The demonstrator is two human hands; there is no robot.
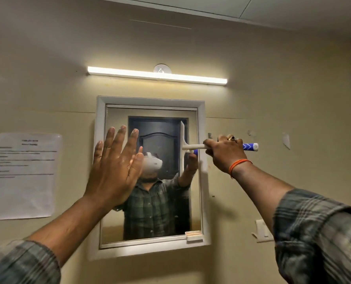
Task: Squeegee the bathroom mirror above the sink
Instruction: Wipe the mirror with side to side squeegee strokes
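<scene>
A white-framed mirror [150,218] hangs on the beige wall at the centre. My right hand [224,153] grips the blue and white handle of a white squeegee [183,147]. Its blade stands upright against the glass near the mirror's right edge, in the upper half. My left hand [114,167] is raised flat with fingers spread, palm toward the left side of the mirror and its frame; whether it touches I cannot tell. The glass reflects a person in a plaid shirt and a dark door.
A lit tube light [157,75] runs above the mirror. A printed paper sheet [24,175] is stuck on the wall at the left. A small white fitting [262,232] juts from the wall at the lower right. The sink is out of view.
</scene>
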